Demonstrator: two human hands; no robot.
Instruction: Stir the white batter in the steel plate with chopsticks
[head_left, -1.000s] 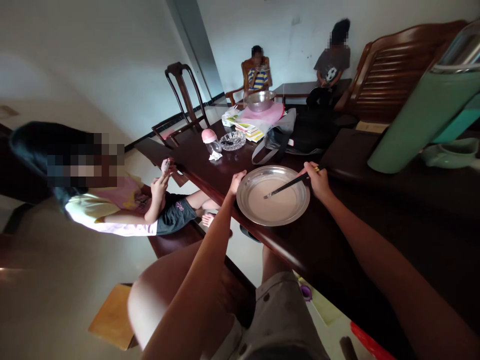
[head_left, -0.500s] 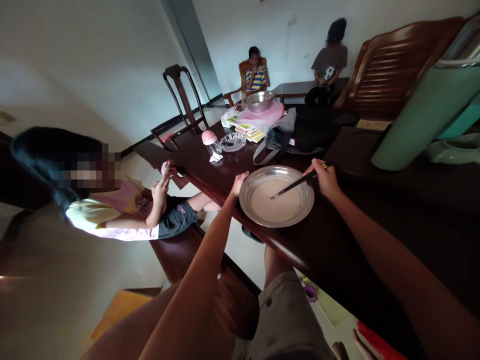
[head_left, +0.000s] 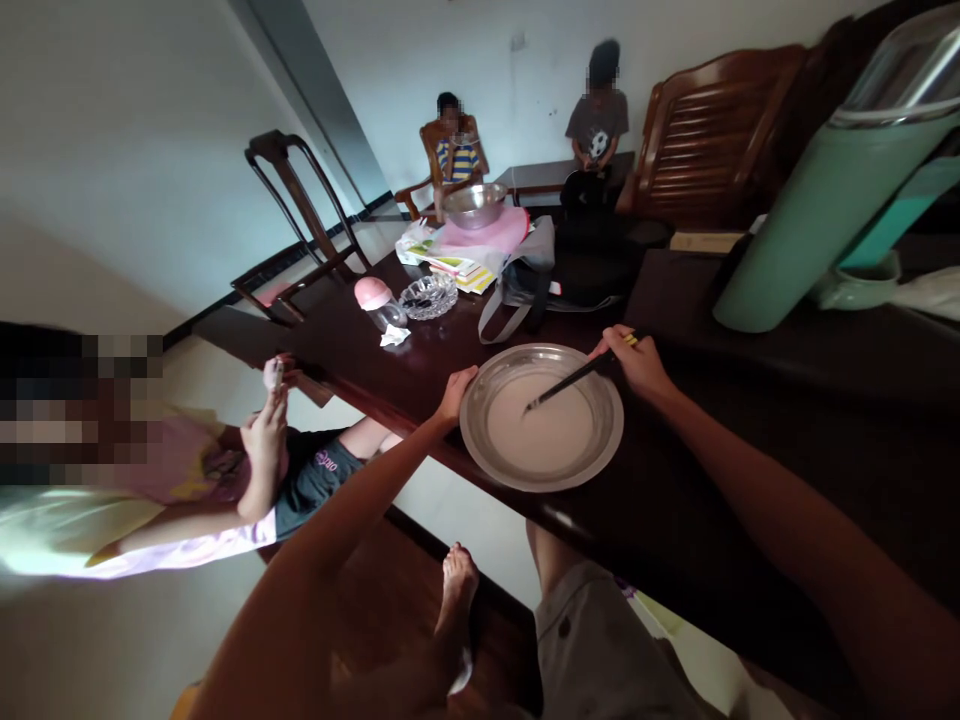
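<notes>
A shallow metal basin [head_left: 536, 482] rests on the dark wooden table near its edge. Pale, milky liquid [head_left: 544, 440] covers its bottom. My left hand [head_left: 454, 397] grips the basin's left rim, its fingers partly hidden behind it. In my closed right hand [head_left: 637, 362], at the far right of the basin, is a pair of black chopsticks [head_left: 568, 382] with yellowish upper ends. They slant down to the left, and their tips dip into the liquid.
Beyond the basin are a grey-black bag [head_left: 570, 275], a glass ashtray [head_left: 429, 297], a pink-capped bottle [head_left: 379, 300] and another metal bowl [head_left: 476, 207] on papers. A green tumbler [head_left: 817, 220] stands at right. A person [head_left: 262, 440] sits at left; two others sit at the back.
The view has shifted, so the background sits further left. The chopstick tips have moved slightly within the liquid. Both hands keep their holds.
</notes>
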